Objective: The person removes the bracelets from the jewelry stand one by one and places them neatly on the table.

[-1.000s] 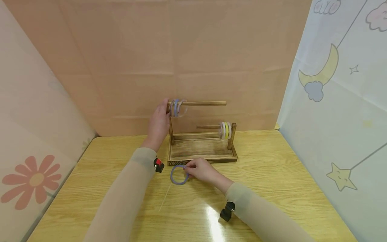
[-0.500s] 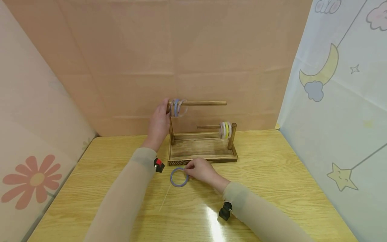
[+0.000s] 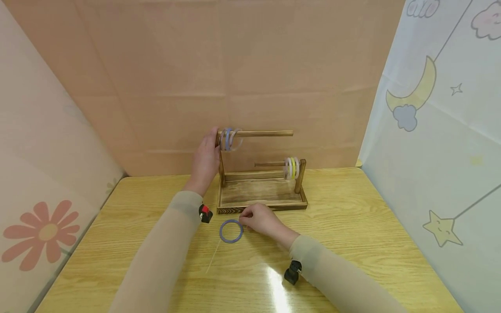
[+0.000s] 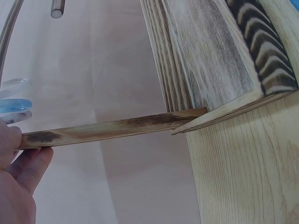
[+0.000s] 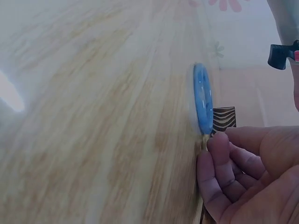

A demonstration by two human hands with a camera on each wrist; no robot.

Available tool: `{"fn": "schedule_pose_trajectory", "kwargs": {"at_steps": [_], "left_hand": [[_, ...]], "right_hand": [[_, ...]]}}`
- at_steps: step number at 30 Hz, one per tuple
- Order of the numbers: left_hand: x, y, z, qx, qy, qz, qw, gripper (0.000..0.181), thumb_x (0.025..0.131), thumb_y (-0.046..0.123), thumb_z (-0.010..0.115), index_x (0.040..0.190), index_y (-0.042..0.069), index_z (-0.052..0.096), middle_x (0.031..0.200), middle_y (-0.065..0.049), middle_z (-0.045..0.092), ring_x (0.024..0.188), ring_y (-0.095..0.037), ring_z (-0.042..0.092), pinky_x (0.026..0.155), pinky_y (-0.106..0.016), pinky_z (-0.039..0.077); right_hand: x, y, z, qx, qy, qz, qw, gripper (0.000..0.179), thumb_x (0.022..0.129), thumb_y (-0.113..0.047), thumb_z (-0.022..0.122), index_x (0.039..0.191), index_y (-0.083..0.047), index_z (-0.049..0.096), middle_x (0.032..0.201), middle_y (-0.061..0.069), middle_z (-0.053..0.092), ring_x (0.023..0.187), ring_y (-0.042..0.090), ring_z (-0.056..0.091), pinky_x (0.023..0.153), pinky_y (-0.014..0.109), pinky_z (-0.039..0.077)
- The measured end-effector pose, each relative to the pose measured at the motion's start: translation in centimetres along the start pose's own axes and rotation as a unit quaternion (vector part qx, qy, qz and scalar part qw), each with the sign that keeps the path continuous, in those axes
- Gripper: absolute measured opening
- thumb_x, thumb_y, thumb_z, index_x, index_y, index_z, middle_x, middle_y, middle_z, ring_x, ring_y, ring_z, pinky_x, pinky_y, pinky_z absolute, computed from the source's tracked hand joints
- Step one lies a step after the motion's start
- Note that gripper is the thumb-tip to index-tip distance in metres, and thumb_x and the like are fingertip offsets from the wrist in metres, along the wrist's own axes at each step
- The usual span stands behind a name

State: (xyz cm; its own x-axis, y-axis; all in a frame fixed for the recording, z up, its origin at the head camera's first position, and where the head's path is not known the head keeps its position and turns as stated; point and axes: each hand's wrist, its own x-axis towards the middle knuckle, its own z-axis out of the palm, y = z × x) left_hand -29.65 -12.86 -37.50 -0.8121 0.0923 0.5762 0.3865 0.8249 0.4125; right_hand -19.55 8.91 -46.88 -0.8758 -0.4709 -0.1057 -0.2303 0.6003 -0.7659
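Observation:
My left hand (image 3: 206,161) grips the top of the tall left post of a dark-grained wooden bracelet stand (image 3: 262,208). In the left wrist view, the fingers (image 4: 35,170) wrap that post's end. A blue-violet bangle (image 3: 222,234) lies flat on the table in front of the stand's tray. My right hand (image 3: 262,218) is just right of the bangle, fingers loosely curled with the fingertips by its edge. In the right wrist view, the bangle (image 5: 200,100) appears just beyond the fingertips, and nothing shows between them.
Clear and blue bangles (image 3: 228,140) hang at the left end of the upper bar (image 3: 270,133). White, clear and yellow ones (image 3: 294,168) hang on the lower bar (image 3: 269,164). A thin pale strand (image 3: 213,257) lies on the wooden table (image 3: 352,243).
The bangle was pinched by my right fingers at its right edge, then lowered slightly toward me. It now lies flat, free of the fingers. My left hand has stayed on the post.

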Motion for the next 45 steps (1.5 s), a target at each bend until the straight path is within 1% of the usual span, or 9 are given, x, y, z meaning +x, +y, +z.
{"fn": "schedule_pose_trajectory", "kwargs": {"at_steps": [4, 7, 10, 12, 18, 24, 32, 37, 45], "left_hand": [[0.0, -0.1, 0.0, 0.000, 0.000, 0.001, 1.0000, 0.063, 0.111, -0.001, 0.062, 0.166, 0.010, 0.036, 0.150, -0.022, 0.060, 0.128, -0.043, 0.065, 0.105, -0.055, 0.056], [0.0, -0.1, 0.0, 0.000, 0.001, 0.002, 1.0000, 0.063, 0.111, -0.002, 0.062, 0.166, 0.011, 0.035, 0.150, -0.022, 0.060, 0.129, -0.043, 0.064, 0.104, -0.055, 0.057], [0.0, -0.1, 0.0, 0.001, 0.002, 0.005, 1.0000, 0.062, 0.111, -0.002, 0.062, 0.166, 0.010, 0.035, 0.148, -0.023, 0.060, 0.129, -0.043, 0.064, 0.104, -0.056, 0.057], [0.0, -0.1, 0.0, 0.001, 0.001, 0.006, 1.0000, 0.062, 0.111, -0.001, 0.061, 0.166, 0.010, 0.035, 0.147, -0.023, 0.061, 0.129, -0.042, 0.064, 0.104, -0.056, 0.057], [0.0, 0.0, 0.0, 0.000, 0.001, 0.003, 1.0000, 0.062, 0.111, -0.001, 0.062, 0.166, 0.009, 0.036, 0.146, -0.023, 0.061, 0.130, -0.042, 0.064, 0.105, -0.056, 0.056], [0.0, -0.2, 0.0, 0.006, 0.003, 0.000, 1.0000, 0.063, 0.110, -0.003, 0.063, 0.166, 0.008, 0.036, 0.149, -0.024, 0.060, 0.130, -0.044, 0.064, 0.106, -0.057, 0.056], [-0.1, -0.4, 0.0, 0.000, 0.001, -0.007, 1.0000, 0.064, 0.110, -0.003, 0.063, 0.167, 0.009, 0.037, 0.151, -0.025, 0.059, 0.131, -0.045, 0.063, 0.107, -0.059, 0.055], [-0.1, -0.3, 0.0, 0.009, -0.002, -0.009, 0.9999, 0.064, 0.110, -0.002, 0.063, 0.167, 0.011, 0.036, 0.148, -0.024, 0.061, 0.128, -0.044, 0.065, 0.103, -0.059, 0.058], [-0.2, -0.4, 0.1, 0.006, -0.003, -0.008, 0.9999, 0.066, 0.110, -0.003, 0.063, 0.168, 0.010, 0.035, 0.153, -0.025, 0.058, 0.131, -0.045, 0.063, 0.106, -0.059, 0.056]], "right_hand": [[-0.2, -0.2, -0.3, 0.007, 0.004, -0.001, 1.0000, 0.015, 0.108, -0.019, 0.075, 0.113, -0.008, 0.084, 0.095, 0.000, 0.079, 0.077, 0.018, 0.074, 0.068, 0.032, 0.060], [-0.3, -0.6, -0.6, -0.012, 0.028, -0.015, 0.9994, 0.015, 0.108, -0.020, 0.075, 0.114, -0.010, 0.085, 0.099, -0.004, 0.079, 0.079, 0.012, 0.071, 0.075, 0.034, 0.060], [-0.4, -1.2, -1.1, -0.016, 0.059, -0.022, 0.9979, 0.017, 0.108, -0.022, 0.075, 0.117, -0.011, 0.085, 0.103, -0.005, 0.080, 0.081, 0.009, 0.070, 0.077, 0.034, 0.060], [-0.5, -1.8, -1.6, 0.000, 0.075, -0.024, 0.9969, 0.019, 0.109, -0.023, 0.075, 0.121, -0.011, 0.084, 0.106, -0.003, 0.080, 0.083, 0.014, 0.073, 0.075, 0.036, 0.061], [-0.5, -3.8, -3.4, 0.030, 0.125, -0.036, 0.9911, 0.022, 0.110, -0.026, 0.072, 0.126, -0.014, 0.081, 0.111, -0.002, 0.078, 0.093, 0.018, 0.074, 0.074, 0.036, 0.060], [0.4, -5.3, -5.4, 0.054, 0.170, -0.054, 0.9825, 0.022, 0.109, -0.025, 0.075, 0.127, -0.014, 0.081, 0.110, -0.002, 0.078, 0.088, 0.016, 0.074, 0.070, 0.037, 0.059], [1.7, -6.3, -6.9, 0.072, 0.231, -0.093, 0.9657, 0.022, 0.108, -0.026, 0.076, 0.125, -0.013, 0.082, 0.111, -0.001, 0.079, 0.092, 0.018, 0.072, 0.080, 0.040, 0.060], [2.5, -6.4, -7.5, 0.083, 0.248, -0.096, 0.9603, 0.024, 0.108, -0.028, 0.076, 0.127, -0.013, 0.081, 0.113, -0.001, 0.079, 0.097, 0.018, 0.072, 0.087, 0.042, 0.061], [4.0, -6.9, -8.4, 0.100, 0.268, -0.091, 0.9538, 0.026, 0.108, -0.030, 0.076, 0.128, -0.015, 0.080, 0.114, -0.001, 0.079, 0.099, 0.019, 0.073, 0.088, 0.044, 0.060]]}}
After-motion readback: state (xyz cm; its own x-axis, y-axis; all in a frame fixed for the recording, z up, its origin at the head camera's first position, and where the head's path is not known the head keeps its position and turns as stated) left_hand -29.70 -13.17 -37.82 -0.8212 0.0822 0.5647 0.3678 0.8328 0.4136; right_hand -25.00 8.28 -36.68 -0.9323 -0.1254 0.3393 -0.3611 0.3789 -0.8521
